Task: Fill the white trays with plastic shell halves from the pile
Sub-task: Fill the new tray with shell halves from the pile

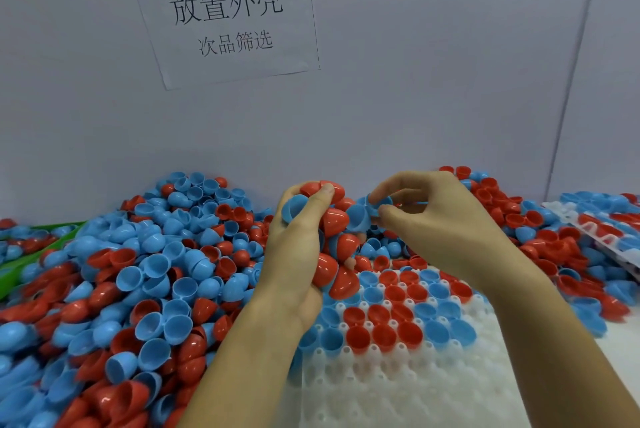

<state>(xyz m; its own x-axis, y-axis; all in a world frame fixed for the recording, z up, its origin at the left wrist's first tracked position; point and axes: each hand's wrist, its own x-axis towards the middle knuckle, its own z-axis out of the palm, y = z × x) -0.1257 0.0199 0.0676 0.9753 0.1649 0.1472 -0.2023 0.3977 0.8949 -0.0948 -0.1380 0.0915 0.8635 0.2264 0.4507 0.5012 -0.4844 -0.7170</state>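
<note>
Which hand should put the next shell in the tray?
Probably the right hand: it pinches one blue plastic shell half above the white pocketed tray; the left hand grips a stack.

Red and blue shell halves (138, 275) are heaped left and behind. White tray (398, 389) is partly filled at its far rows, cups up; second tray (588, 230) is tilted at right.

Left hand (294, 247) hugging a stack of red and blue shells (334, 240), right hand (426, 219) pinching a blue shell (375, 201) over the half-filled white tray (398, 389).
</note>
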